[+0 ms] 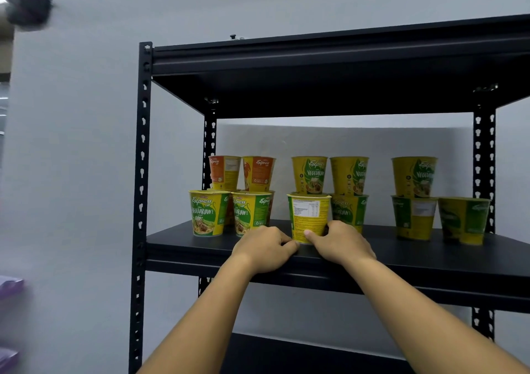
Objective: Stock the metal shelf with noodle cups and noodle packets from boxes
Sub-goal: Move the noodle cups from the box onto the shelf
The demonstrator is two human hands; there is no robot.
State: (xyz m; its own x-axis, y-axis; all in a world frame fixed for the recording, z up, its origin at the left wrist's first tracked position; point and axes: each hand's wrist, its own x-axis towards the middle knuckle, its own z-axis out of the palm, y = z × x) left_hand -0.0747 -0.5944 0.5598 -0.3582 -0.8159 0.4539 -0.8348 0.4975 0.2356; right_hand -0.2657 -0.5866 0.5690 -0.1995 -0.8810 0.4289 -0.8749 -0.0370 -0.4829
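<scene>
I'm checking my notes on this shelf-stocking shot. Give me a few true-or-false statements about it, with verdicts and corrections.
1. Both the left hand and the right hand are at the same noodle cup. True.
2. That cup faces the camera with its panel of small printed text. True.
3. The cup in the hands lies on its side. False: it stands upright near the front edge of the shelf.
4. The orange cups stand at the right end of the shelf. False: they are at the left end, in the upper layer.
5. All the cups stand in a single layer. False: several sit on top of other cups.
</scene>
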